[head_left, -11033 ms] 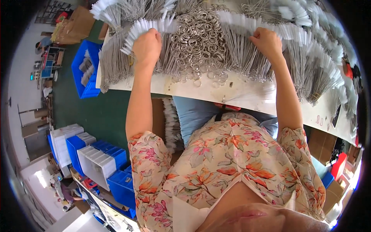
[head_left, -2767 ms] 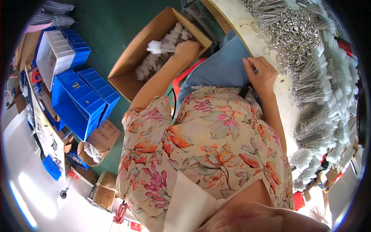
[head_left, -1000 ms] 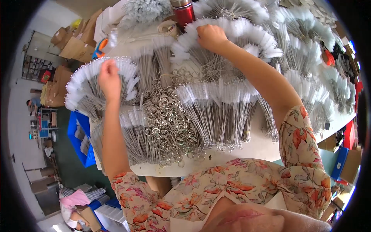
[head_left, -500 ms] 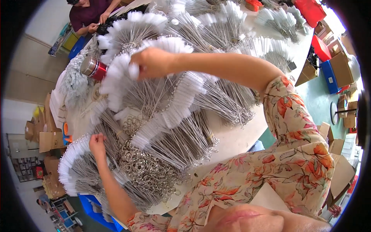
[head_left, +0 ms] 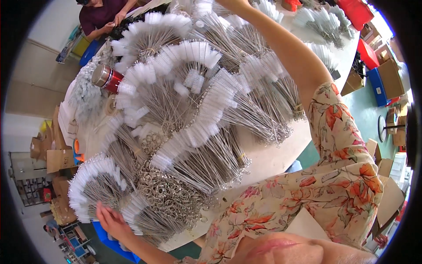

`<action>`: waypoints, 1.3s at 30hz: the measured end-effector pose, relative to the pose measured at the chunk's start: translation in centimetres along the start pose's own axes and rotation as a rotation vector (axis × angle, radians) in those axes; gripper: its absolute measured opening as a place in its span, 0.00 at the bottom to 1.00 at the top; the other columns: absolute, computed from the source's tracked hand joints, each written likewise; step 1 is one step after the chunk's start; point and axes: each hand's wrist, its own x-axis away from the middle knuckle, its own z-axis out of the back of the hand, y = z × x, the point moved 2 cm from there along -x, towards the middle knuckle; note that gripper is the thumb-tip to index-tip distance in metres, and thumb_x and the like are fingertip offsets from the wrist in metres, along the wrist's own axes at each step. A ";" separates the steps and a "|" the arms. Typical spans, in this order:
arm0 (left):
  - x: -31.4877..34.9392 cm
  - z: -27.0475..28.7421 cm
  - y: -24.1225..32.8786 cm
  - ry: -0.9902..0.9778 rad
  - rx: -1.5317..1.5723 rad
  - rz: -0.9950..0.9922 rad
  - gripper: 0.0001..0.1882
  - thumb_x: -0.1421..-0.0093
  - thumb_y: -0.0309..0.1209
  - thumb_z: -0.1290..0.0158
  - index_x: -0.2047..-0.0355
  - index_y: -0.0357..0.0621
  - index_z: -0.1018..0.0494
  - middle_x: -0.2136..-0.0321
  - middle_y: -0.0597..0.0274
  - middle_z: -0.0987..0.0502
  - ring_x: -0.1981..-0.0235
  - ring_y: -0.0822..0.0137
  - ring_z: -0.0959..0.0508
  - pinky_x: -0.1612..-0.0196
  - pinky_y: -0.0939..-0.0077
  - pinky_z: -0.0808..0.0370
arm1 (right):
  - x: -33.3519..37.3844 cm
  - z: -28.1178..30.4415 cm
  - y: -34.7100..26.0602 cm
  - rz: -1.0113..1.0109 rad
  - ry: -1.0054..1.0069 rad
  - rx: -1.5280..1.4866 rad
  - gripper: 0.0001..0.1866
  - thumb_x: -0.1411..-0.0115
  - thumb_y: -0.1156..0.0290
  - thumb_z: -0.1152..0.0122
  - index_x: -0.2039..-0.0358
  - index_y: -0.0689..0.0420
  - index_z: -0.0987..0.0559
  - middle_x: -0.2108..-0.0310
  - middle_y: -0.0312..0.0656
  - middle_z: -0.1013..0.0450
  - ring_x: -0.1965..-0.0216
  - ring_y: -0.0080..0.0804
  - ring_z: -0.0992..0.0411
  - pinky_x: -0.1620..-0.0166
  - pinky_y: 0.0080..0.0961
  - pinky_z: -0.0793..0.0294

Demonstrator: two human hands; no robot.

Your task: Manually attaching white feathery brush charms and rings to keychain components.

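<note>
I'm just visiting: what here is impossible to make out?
All in the head view:
Right hand: fingers cut off by top edge; grip unknown.
Metal rings: lower ones buried under upper ones.
Blue bin: partly hidden by the left forearm.
Co-worker's hands: anything held is too small to tell.

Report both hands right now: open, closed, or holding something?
Left hand: loosely open, nothing visibly held, beside the fanned brushes.
Right hand: cut off at the top edge; its grip cannot be told.

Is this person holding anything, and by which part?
The left hand, by the white-bristled brushes, seems to hold nothing. The right hand is cut off at the top; its hold cannot be told.
</note>
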 end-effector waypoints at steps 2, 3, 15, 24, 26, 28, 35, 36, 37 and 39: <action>2.5 3.8 -1.3 -0.034 0.022 0.112 0.15 0.36 0.35 0.59 0.55 0.39 0.33 0.81 0.73 0.38 0.86 0.83 0.45 0.86 0.88 0.49 | 4.0 -0.6 -0.6 -0.323 -0.412 -0.078 0.16 0.57 0.60 0.36 0.70 0.56 0.22 0.70 0.47 0.25 0.66 0.39 0.26 0.63 0.31 0.27; 3.8 4.1 -1.8 -0.039 0.030 0.104 0.15 0.36 0.35 0.59 0.55 0.39 0.33 0.81 0.73 0.38 0.86 0.83 0.45 0.86 0.88 0.49 | 4.3 -0.1 0.4 -0.324 -0.399 -0.076 0.16 0.57 0.60 0.36 0.70 0.56 0.22 0.70 0.47 0.25 0.66 0.39 0.26 0.63 0.31 0.27; 15.8 9.1 -6.7 0.108 0.264 0.283 0.13 0.38 0.39 0.54 0.65 0.42 0.31 0.83 0.71 0.36 0.88 0.83 0.44 0.88 0.89 0.46 | 5.7 0.7 1.5 -0.579 -0.298 0.061 0.17 0.53 0.58 0.45 0.63 0.51 0.22 0.62 0.47 0.26 0.64 0.45 0.27 0.61 0.36 0.27; 19.6 10.6 -6.6 0.189 0.300 0.289 0.13 0.38 0.38 0.54 0.65 0.40 0.31 0.82 0.69 0.33 0.89 0.82 0.43 0.89 0.89 0.47 | 5.0 3.7 -8.4 0.010 -0.462 -0.305 0.12 0.48 0.59 0.47 0.65 0.47 0.22 0.68 0.38 0.24 0.64 0.39 0.26 0.59 0.33 0.28; 19.5 10.2 -6.2 0.194 0.311 0.289 0.13 0.38 0.38 0.54 0.65 0.40 0.31 0.82 0.69 0.34 0.89 0.83 0.43 0.89 0.89 0.47 | 6.7 3.9 -10.0 0.009 -0.639 0.053 0.11 0.52 0.58 0.43 0.67 0.45 0.21 0.69 0.38 0.24 0.64 0.38 0.26 0.60 0.34 0.28; 19.5 9.9 -6.5 0.161 0.350 0.279 0.12 0.38 0.37 0.54 0.65 0.40 0.32 0.82 0.69 0.34 0.88 0.82 0.43 0.89 0.89 0.47 | 8.0 2.3 -9.5 0.005 -0.582 0.103 0.12 0.57 0.59 0.39 0.69 0.44 0.20 0.70 0.38 0.24 0.64 0.38 0.26 0.60 0.36 0.29; 21.2 8.2 -7.8 0.058 0.448 0.297 0.11 0.38 0.36 0.55 0.66 0.39 0.32 0.81 0.68 0.34 0.86 0.81 0.41 0.86 0.88 0.46 | 7.3 1.5 -7.5 -0.197 -0.679 -0.058 0.16 0.62 0.64 0.38 0.68 0.53 0.21 0.65 0.46 0.25 0.60 0.43 0.27 0.59 0.37 0.27; 21.1 8.4 -8.6 0.071 0.454 0.295 0.11 0.38 0.36 0.55 0.66 0.39 0.32 0.81 0.68 0.34 0.86 0.81 0.41 0.86 0.88 0.46 | 7.5 1.8 -7.9 -0.182 -0.680 -0.060 0.16 0.62 0.64 0.38 0.68 0.53 0.21 0.65 0.46 0.25 0.60 0.43 0.27 0.59 0.37 0.27; 21.2 8.3 -9.2 0.032 0.501 0.287 0.11 0.38 0.36 0.54 0.66 0.40 0.32 0.80 0.68 0.34 0.85 0.80 0.40 0.85 0.87 0.44 | 7.5 2.9 -8.4 -0.132 -0.623 -0.066 0.15 0.62 0.62 0.38 0.70 0.50 0.21 0.67 0.43 0.25 0.62 0.42 0.26 0.61 0.36 0.27; 20.8 6.9 -9.5 -0.028 0.594 0.250 0.10 0.38 0.35 0.54 0.67 0.40 0.32 0.78 0.66 0.35 0.80 0.77 0.38 0.80 0.84 0.42 | 7.2 4.3 -8.6 -0.070 -0.468 -0.016 0.12 0.59 0.59 0.40 0.73 0.48 0.20 0.71 0.42 0.24 0.65 0.40 0.26 0.62 0.35 0.27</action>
